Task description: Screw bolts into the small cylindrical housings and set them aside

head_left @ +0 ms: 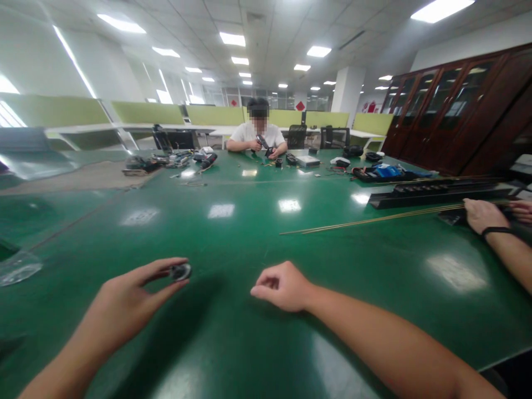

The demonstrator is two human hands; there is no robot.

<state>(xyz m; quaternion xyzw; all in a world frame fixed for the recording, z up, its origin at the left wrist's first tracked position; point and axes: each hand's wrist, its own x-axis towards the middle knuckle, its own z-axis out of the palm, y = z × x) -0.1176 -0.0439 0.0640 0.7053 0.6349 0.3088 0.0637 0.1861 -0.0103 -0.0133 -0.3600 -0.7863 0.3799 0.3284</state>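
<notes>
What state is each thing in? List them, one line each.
Left hand: pinching
Small round dark part: held between thumb and fingers
Right hand: curled closed
Thin golden rods: straight, side by side
Ceiling lights: lit
Glazed cabinet doors: closed
Handheld tool: gripped by the seated person

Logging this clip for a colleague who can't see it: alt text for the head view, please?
The left hand pinches a small round part over a green table, with the right hand curled nearby. Across the table, a person holds a dark tool; at right, another person's hand is at thin rods.
</notes>
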